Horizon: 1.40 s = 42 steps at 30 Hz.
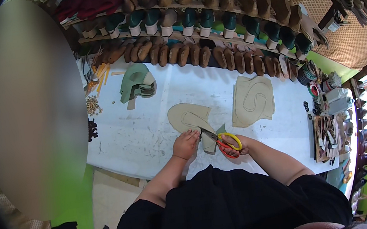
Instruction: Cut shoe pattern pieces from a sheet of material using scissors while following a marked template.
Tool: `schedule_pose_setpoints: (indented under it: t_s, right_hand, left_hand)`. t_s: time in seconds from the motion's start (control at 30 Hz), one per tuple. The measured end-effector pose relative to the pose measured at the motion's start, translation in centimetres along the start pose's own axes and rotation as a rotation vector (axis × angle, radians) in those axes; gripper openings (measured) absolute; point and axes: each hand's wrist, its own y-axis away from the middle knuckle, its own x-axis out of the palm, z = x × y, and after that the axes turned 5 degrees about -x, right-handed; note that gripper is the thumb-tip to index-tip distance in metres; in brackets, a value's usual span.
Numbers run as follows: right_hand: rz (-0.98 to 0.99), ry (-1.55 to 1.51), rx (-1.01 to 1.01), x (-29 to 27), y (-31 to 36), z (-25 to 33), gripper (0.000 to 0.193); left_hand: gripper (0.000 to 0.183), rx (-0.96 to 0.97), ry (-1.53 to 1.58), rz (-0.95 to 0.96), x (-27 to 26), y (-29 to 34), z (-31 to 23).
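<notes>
A beige sheet piece (178, 116) with a curved outline drawn on it lies on the white table in front of me. My left hand (186, 145) grips its near edge, fingers bent together over the material. In my right hand (236, 146) is a pair of scissors (229, 140) with one yellow and one red handle loop. Their dark blades point up and left, at the sheet close to my left fingertips. A strip of the same beige material hangs down beside the blades. Whether the blades are closed is hard to see.
More marked beige sheets (251, 99) lie stacked to the right. Green cut pieces (137, 84) and small brass-coloured bits (93, 106) are at the left. Shoe lasts (184, 56) line shelves along the back. Tapes, jars and a box of tools (327, 138) fill the table's right end.
</notes>
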Motion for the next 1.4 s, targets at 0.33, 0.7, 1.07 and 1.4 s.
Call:
schedule_pose_setpoints:
  t_s: [0.33,0.7,1.07,1.4]
  right_hand:
    - [0.071,0.179,-0.056,-0.8,0.9,1.5,0.059]
    - [0.126,0.046,-0.015,-0.8,-0.5,2.3,0.061]
    - [0.117,0.198,-0.054,-1.9,-0.1,2.4,0.06]
    - [0.207,-0.038,0.09,-1.9,-2.3,1.7,0.068]
  left_hand:
    - [0.023,0.014,-0.02,-0.023,-0.1,0.3,-0.2]
    - [0.025,0.033,-0.058,-0.042,0.0,0.2,-0.2]
    - [0.027,0.042,-0.054,-0.044,0.3,0.6,0.1]
    - [0.031,0.079,-0.079,-0.059,0.2,0.5,0.0]
